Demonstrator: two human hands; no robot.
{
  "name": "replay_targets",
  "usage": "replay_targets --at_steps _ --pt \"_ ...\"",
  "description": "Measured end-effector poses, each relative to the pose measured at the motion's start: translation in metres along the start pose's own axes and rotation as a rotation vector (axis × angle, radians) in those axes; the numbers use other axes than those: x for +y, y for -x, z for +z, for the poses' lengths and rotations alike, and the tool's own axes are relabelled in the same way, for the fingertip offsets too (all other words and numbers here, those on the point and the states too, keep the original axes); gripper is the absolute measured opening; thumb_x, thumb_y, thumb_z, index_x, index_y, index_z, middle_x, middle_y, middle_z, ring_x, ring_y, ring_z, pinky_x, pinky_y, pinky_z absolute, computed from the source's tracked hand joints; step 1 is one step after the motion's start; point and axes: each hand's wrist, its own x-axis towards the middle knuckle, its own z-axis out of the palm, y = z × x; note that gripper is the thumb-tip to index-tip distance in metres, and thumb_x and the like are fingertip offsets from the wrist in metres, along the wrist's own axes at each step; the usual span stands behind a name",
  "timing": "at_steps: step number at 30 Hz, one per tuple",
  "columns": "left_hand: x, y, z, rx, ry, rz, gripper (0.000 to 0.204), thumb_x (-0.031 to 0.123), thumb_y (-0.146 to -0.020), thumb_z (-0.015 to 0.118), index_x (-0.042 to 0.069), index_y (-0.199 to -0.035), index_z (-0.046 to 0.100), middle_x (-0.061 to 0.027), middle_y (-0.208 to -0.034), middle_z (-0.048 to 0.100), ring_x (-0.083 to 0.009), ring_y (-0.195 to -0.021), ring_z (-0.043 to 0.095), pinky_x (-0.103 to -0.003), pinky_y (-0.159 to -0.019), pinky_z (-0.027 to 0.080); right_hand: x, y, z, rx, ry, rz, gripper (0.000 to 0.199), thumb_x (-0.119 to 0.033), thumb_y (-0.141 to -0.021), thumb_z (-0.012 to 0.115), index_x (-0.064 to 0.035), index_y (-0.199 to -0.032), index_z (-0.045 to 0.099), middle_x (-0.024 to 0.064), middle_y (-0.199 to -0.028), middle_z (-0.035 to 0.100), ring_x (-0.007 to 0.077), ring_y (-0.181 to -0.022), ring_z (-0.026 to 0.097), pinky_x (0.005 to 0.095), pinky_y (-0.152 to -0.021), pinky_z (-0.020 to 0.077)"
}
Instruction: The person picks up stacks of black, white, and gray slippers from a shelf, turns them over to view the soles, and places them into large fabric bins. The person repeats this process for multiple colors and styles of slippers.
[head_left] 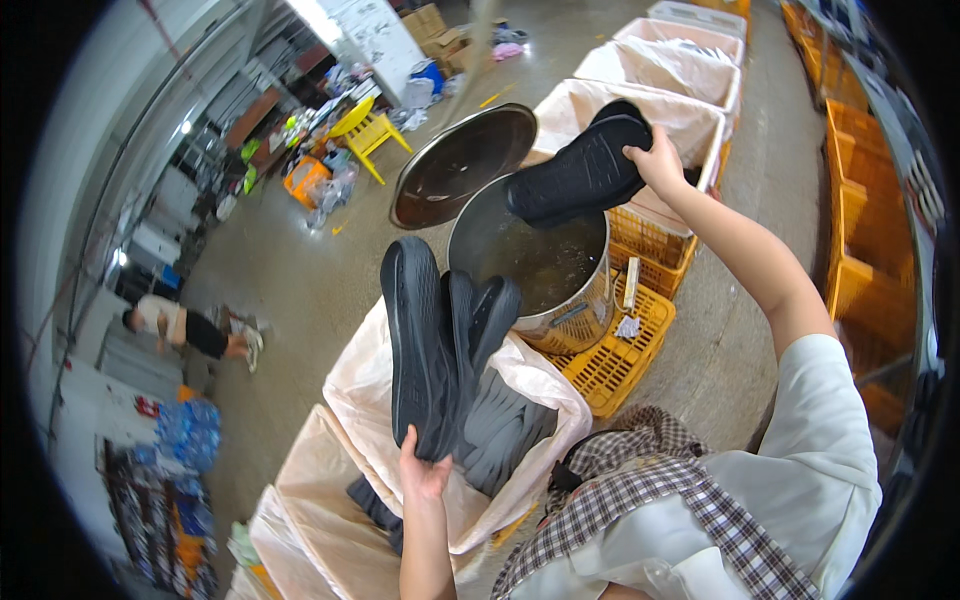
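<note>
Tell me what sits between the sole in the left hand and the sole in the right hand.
In the head view, the steel pot with its liquid lies between the left hand's black sole and the right hand's black sole.

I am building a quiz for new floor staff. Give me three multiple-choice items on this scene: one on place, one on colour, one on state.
1. Where is the black rubber shoe sole held by the right hand?
A. over the round steel pot
B. on the floor
C. on the yellow chair

2. What colour is the plastic crate beside the pot?
A. blue
B. yellow-orange
C. green

3. How is the pot's round metal lid?
A. shut on the pot
B. off, tilted behind the pot
C. flat under the crate

Answers: 1 A, the sole hangs above the pot's mouth; 2 B, its lattice is yellow-orange; 3 B, the pot is open with the lid leaning behind it.
</note>
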Motion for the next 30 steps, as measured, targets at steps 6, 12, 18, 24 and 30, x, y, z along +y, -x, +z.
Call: replay_targets --at_steps 6,12,18,24,30 --pt "0.025 -0.086 0.084 -0.026 -0.183 -0.021 0.046 0.013 -0.087 0.058 -0.006 -0.127 0.047 -0.0191 -0.128 0.054 -0.0344 -0.117 0.054 -0.048 -0.103 0.042 0.055 0.023 -0.062 0.041 -0.769 0.763 0.047 -0.012 -0.08 0.067 -0.0021 -0.117 0.04 0.0192 -0.105 0.059 0.0304 -0.084 0.066 0.0478 -0.058 0.0581" --pt "0.005 -0.183 0.162 0.006 -0.559 0.033 0.041 0.009 -0.086 0.06 -0.001 -0.124 0.05 -0.019 -0.122 0.057 -0.0345 -0.107 0.059 -0.045 -0.089 0.053 0.105 0.076 -0.153 0.156 -0.907 0.85 0.045 -0.015 -0.084 0.064 -0.0014 -0.119 0.038 0.0171 -0.101 0.061 0.0256 -0.077 0.068 0.0409 -0.059 0.0602" --pt "-0.037 -0.243 0.196 -0.079 -1.138 0.374 0.04 0.006 -0.085 0.064 -0.004 -0.121 0.05 -0.0189 -0.116 0.059 -0.0332 -0.103 0.061 -0.042 -0.086 0.051 0.176 0.131 -0.234 0.374 -1.016 0.918 0.048 -0.016 -0.085 0.063 -0.0047 -0.124 0.038 0.0148 -0.106 0.061 0.0241 -0.088 0.067 0.0395 -0.069 0.0591" --pt "-0.061 -0.265 0.211 -0.176 -2.225 0.826 0.062 0.021 -0.078 0.072 -0.008 -0.127 0.046 -0.0347 -0.124 0.043 -0.0457 -0.109 0.051 -0.041 -0.098 0.041 0.259 0.184 -0.278 0.602 -0.964 0.991 0.048 -0.018 -0.085 0.066 -0.0071 -0.125 0.042 0.0129 -0.114 0.059 0.0259 -0.098 0.064 0.0456 -0.076 0.0561" --pt "-0.083 -0.281 0.22 -0.415 -2.477 0.783 0.06 0.021 -0.079 0.07 -0.004 -0.128 0.046 -0.0357 -0.126 0.04 -0.0486 -0.107 0.051 -0.042 -0.097 0.042 0.306 0.23 -0.296 0.757 -0.736 1.117 0.063 -0.023 -0.084 0.067 -0.0079 -0.134 0.033 0.0139 -0.12 0.054 0.0247 -0.094 0.063 0.0398 -0.07 0.0547"
